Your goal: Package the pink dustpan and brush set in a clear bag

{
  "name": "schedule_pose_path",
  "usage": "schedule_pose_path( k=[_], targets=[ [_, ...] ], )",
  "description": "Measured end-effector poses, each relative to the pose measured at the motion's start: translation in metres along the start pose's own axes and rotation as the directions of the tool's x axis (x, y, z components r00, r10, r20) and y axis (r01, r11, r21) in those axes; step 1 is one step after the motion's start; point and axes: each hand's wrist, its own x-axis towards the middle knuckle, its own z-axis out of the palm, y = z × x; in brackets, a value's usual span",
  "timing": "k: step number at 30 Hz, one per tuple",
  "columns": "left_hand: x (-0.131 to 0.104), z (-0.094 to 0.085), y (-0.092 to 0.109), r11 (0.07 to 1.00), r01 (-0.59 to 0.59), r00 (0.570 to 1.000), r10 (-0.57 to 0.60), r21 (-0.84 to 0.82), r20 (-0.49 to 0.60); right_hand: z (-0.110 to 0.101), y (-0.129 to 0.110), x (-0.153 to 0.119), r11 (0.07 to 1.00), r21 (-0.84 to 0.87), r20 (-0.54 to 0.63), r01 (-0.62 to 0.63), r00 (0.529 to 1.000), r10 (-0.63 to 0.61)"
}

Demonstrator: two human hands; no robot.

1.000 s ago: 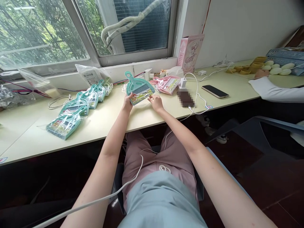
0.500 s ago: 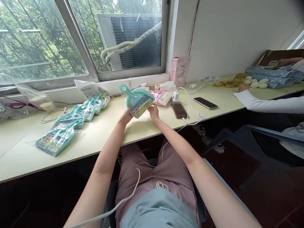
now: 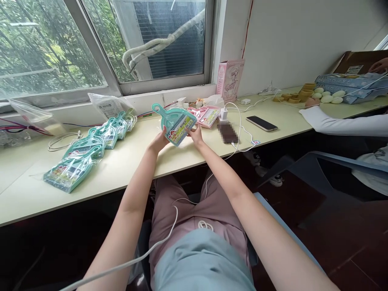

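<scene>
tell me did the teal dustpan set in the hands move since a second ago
Yes. The teal dustpan set, held by the left hand and right hand, was resting on the table edge-down before; now it is lifted off it, tilted toward the camera.

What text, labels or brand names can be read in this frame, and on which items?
None can be read.
Card label in the teal dustpan set held by both the left hand and the right hand: print too small.
Pink box: lettering blurred.
Clear bag sticker: too small.
Blue boxes: illegible.
</scene>
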Motion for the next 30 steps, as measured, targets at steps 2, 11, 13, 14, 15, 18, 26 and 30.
schedule_pose_path(
  k=[2,11,13,14,15,18,26,30],
  targets=[
    [0.006,-0.006,-0.001,0.999,0.049,0.999,-0.049,0.004,-0.020,-0.004,0.000,0.002,1.000,-0.006,-0.029,-0.001,1.000,0.001],
    [0.031,-0.037,-0.008,0.999,0.042,0.901,-0.024,0.034,-0.434,-0.009,-0.004,-0.001,0.997,-0.071,-0.025,-0.028,0.999,0.026],
    [0.031,-0.045,-0.005,1.000,-0.012,0.872,0.016,0.010,-0.489,-0.006,-0.006,-0.006,0.998,-0.068,0.084,-0.006,0.996,0.012],
    [0.031,-0.051,-0.003,0.999,-0.043,0.852,0.038,0.003,-0.521,-0.004,-0.006,-0.008,0.998,-0.059,0.149,-0.006,0.989,0.015],
    [0.030,-0.056,-0.001,0.997,-0.072,0.829,0.056,-0.007,-0.557,-0.002,-0.007,-0.010,0.999,-0.053,0.205,-0.015,0.978,0.025],
    [0.025,-0.073,0.004,0.986,-0.145,0.805,0.069,-0.082,-0.589,0.000,-0.008,-0.011,0.997,-0.045,0.248,-0.057,0.967,0.067],
    [-0.010,-0.081,0.020,0.997,-0.044,0.977,0.030,-0.061,-0.212,-0.011,-0.015,-0.016,0.974,-0.204,0.411,-0.102,0.894,0.180],
    [-0.019,-0.079,0.023,0.996,0.064,0.993,-0.057,0.061,-0.108,-0.009,-0.016,-0.020,0.960,-0.265,0.441,-0.090,0.874,0.204]
  ],
)
